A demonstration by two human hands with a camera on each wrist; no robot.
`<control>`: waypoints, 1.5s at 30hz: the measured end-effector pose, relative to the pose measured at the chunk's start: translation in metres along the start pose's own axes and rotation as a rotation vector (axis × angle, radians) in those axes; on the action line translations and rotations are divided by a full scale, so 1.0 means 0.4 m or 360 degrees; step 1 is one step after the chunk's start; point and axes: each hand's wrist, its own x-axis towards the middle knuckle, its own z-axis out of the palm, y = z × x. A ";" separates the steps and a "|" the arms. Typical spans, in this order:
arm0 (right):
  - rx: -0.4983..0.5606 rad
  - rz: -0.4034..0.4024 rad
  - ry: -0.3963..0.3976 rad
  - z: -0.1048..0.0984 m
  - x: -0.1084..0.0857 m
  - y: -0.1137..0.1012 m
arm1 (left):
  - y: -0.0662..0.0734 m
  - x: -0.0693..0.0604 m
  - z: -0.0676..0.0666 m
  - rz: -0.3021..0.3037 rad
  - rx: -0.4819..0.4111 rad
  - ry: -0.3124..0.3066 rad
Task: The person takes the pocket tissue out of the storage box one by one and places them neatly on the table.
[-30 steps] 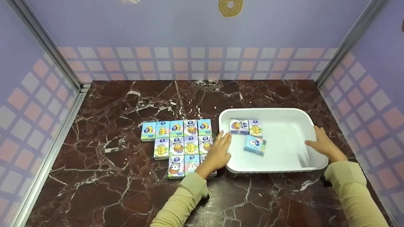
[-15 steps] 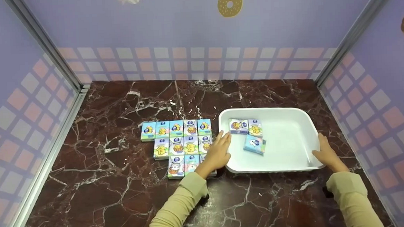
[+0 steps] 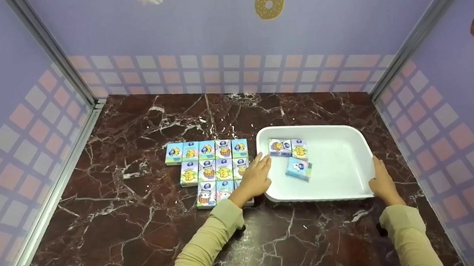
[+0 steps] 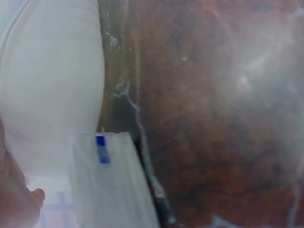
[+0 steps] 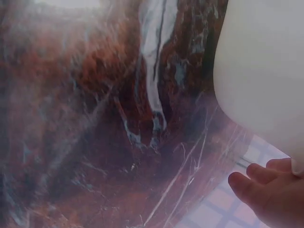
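A white plastic tub (image 3: 336,172) sits on the dark marbled tabletop, holding three small cartoon-printed tissue packs (image 3: 298,168) toward its left side. My left hand (image 3: 255,178) lies at the tub's left rim with its fingers extended, its wrist above the near right end of the pack rows. At the opposite rim my right hand (image 3: 385,184) touches the right wall, fingers pointing away and thumb toward the tub. Left of the tub, more tissue packs (image 3: 206,152) lie side by side in three rows. Part of the nearest row is hidden under my left hand.
A lilac back wall (image 3: 231,32) with checks stands behind the tabletop (image 3: 136,227). Similar side walls rise left and right, the right wall (image 3: 444,138) close to my right arm. In the left wrist view, a tissue pack (image 4: 109,185) stands near the tub wall (image 4: 52,80).
My right hand has shifted slightly, its fingers now lower along the right rim. The tub's near right corner bulges outward less than before. The left hand and the packs stay in place.
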 end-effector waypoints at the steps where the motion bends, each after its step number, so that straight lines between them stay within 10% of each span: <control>1: 0.0006 0.0003 0.0020 0.001 0.000 0.000 | 0.002 0.001 -0.004 -0.0008 0.0011 -0.0016; 11: 0.0044 0.0078 0.0147 0.012 -0.006 -0.005 | 0.087 0.031 -0.020 -0.0274 0.0081 -0.0096; 24: -0.0004 0.0107 0.0200 0.020 -0.010 -0.009 | 0.215 0.082 0.040 -0.0608 -0.0014 -0.0053; 45: -0.0029 0.0119 0.0229 0.024 -0.009 -0.007 | 0.266 0.152 0.099 -0.0951 0.0278 -0.0185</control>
